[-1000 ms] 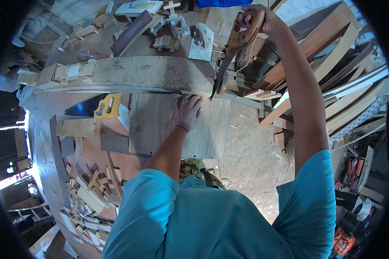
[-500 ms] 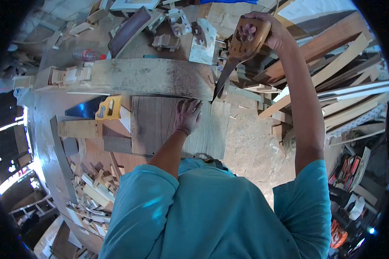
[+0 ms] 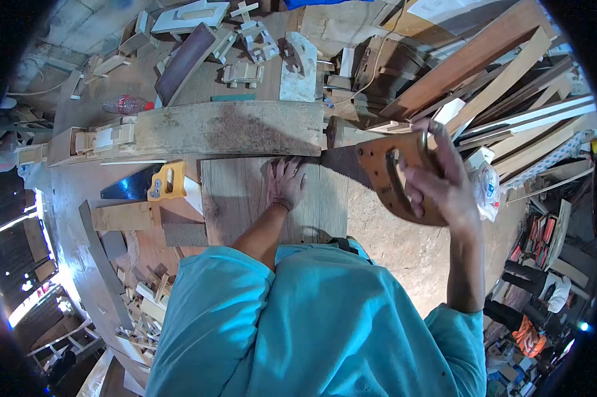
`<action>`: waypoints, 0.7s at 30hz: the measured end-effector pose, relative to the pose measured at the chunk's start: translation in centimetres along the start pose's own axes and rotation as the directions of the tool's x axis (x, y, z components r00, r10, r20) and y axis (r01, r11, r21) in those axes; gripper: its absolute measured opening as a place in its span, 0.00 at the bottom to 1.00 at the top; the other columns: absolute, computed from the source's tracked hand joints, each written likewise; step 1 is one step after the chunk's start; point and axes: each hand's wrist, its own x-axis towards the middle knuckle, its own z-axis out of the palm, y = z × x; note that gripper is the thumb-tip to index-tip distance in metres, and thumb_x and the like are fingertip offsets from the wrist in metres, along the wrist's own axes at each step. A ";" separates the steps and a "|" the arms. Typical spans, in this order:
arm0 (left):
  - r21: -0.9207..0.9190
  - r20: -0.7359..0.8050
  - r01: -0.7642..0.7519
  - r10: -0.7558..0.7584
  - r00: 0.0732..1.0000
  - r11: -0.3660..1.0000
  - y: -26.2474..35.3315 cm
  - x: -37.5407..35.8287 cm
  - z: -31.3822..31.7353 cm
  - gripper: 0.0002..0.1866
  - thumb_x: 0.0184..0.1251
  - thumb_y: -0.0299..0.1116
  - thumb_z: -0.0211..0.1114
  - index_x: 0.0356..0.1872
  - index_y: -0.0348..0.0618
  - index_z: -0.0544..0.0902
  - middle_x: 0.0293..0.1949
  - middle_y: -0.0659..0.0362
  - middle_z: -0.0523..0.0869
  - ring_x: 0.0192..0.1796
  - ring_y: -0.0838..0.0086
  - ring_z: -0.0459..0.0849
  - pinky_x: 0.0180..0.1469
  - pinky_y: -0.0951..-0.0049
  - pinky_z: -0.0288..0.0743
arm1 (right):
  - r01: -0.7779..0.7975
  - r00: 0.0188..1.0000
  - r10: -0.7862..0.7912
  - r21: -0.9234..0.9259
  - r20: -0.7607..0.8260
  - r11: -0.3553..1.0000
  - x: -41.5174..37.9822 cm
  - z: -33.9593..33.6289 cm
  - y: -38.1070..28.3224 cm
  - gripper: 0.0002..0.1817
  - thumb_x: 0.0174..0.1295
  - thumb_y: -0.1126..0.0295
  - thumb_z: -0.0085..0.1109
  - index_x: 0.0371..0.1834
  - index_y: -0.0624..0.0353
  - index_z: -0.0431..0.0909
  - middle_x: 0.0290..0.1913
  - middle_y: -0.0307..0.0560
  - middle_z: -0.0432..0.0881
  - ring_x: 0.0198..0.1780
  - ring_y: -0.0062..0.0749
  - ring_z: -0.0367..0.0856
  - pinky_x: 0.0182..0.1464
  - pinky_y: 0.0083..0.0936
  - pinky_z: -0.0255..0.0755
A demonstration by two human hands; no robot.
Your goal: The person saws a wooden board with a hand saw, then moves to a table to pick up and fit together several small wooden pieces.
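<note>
On the bench [image 3: 80,192], a flat grey board [image 3: 245,198] lies in front of the person, its far edge just beside a long, rough curved plank [image 3: 226,129] that runs across the top. Pressed flat on the board, near that far edge, the left hand [image 3: 285,183] rests with fingers spread and palm down, closed on nothing. To the right, the right hand [image 3: 441,182] has its grip wrapped around the wooden handle of a handsaw [image 3: 378,172]; the fingers pass through the handle opening. Its blade points left, the toothed tip reaching the right end of the curved plank and the board's far right corner, close to the left hand's fingertips but apart from them. Left of the board, a second saw with a yellow handle [image 3: 167,180] lies on the bench, its dark blade pointing left. Beyond the curved plank sit small wooden toy-like pieces [image 3: 242,73], a dark slanted board [image 3: 184,61] and a plastic bottle [image 3: 128,104]. Offcuts [image 3: 146,298] are heaped at the bench's near left, and long timbers [image 3: 510,73] are stacked at the right
</note>
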 end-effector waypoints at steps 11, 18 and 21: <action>0.044 -0.075 -0.018 0.021 0.997 0.999 -0.2 -0.1 1.1 0.18 0.58 0.42 0.54 0.50 0.52 0.74 0.59 0.63 0.66 0.63 0.65 0.59 0.65 0.54 0.45 | 0.162 0.955 -0.224 -0.292 -0.193 0.943 -8.9 4.5 9.0 0.21 0.51 0.81 0.54 0.47 0.59 0.59 0.23 0.50 0.71 0.21 0.26 0.70 0.23 0.25 0.63; 0.182 -0.170 -0.070 0.101 0.980 0.981 -1.9 0.7 3.0 0.20 0.56 0.41 0.57 0.52 0.58 0.73 0.55 0.66 0.69 0.60 0.68 0.63 0.62 0.55 0.51 | 0.322 0.835 -0.484 -0.484 -0.260 0.814 -14.3 10.5 21.8 0.38 0.53 0.76 0.57 0.64 0.67 0.47 0.29 0.63 0.78 0.26 0.58 0.78 0.26 0.41 0.72; 0.186 -0.145 -0.062 0.090 0.985 0.981 -0.7 0.3 1.9 0.21 0.57 0.40 0.56 0.53 0.56 0.73 0.55 0.66 0.69 0.59 0.68 0.64 0.61 0.58 0.52 | 0.218 0.870 -0.380 -0.447 -0.314 0.868 -16.1 12.8 25.8 0.37 0.52 0.75 0.58 0.64 0.66 0.48 0.31 0.65 0.78 0.28 0.58 0.78 0.27 0.40 0.73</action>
